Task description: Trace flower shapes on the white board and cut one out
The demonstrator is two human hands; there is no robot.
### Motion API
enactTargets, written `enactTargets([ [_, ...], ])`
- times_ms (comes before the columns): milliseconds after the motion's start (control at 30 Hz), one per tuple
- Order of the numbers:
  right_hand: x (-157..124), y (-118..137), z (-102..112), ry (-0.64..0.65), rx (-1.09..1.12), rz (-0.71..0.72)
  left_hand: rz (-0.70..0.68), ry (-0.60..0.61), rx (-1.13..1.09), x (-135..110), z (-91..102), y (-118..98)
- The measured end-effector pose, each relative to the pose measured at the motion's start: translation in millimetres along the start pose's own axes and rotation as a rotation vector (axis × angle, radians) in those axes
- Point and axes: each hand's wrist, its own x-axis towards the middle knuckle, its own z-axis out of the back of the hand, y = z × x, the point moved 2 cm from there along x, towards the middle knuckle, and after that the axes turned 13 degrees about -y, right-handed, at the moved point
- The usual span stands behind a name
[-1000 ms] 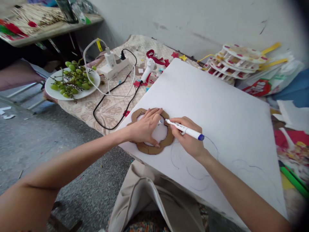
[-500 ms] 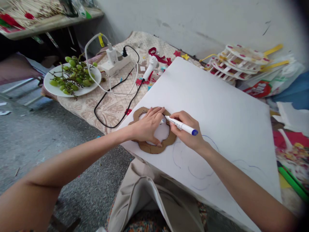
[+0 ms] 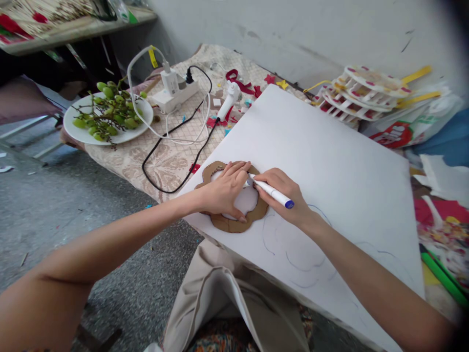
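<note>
A scalloped brown cardboard ring [image 3: 231, 226] lies on a large white board [image 3: 315, 137] near its left corner, with white showing through the opening. My left hand [image 3: 227, 190] rests across the ring, fingers stretched out and thumb spread, pressing it down. A small white piece [image 3: 249, 182] shows beside its index finger; whether the hand grips it I cannot tell. My right hand [image 3: 287, 188] is closed around a white marker [image 3: 274, 193] with a blue end, its tip at the ring's inner edge on the right. Curved blue lines mark the board beneath my right forearm.
Left of the board are a plate [image 3: 69, 128] of green grapes [image 3: 117, 117], a power strip [image 3: 176, 100] with looping cables and a white glue gun [image 3: 229, 101]. A tiered white model [image 3: 370, 93] stands back right, near a green tool [image 3: 443, 276].
The marker has turned slightly in my right hand, its blue end shifting a little left and down. My left hand and the cardboard ring stay in place.
</note>
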Motion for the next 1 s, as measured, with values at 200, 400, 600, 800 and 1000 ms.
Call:
enactTargets([
  [200,-3.4,3.7,1.9,0.017,-0.047,-0.039,-0.029,-0.019,0.029,-1.3,-2.3,1.6],
  [400,-3.7,14.4,6.6,0.004,-0.076,-0.152,-0.043,-0.024,0.037,-2.2,-3.7,3.1],
  [600,2.1,24.6,7.0,0.003,-0.099,-0.235,-0.039,-0.021,0.039,-1.6,-3.3,2.3],
  [800,1.7,29.0,16.8,-0.017,-0.072,-0.307,-0.031,-0.015,0.055,-1.6,-2.3,1.3],
  [1000,-19.5,26.7,25.7,-0.068,-0.074,-0.151,-0.022,0.006,0.065,-0.7,-2.0,1.0],
])
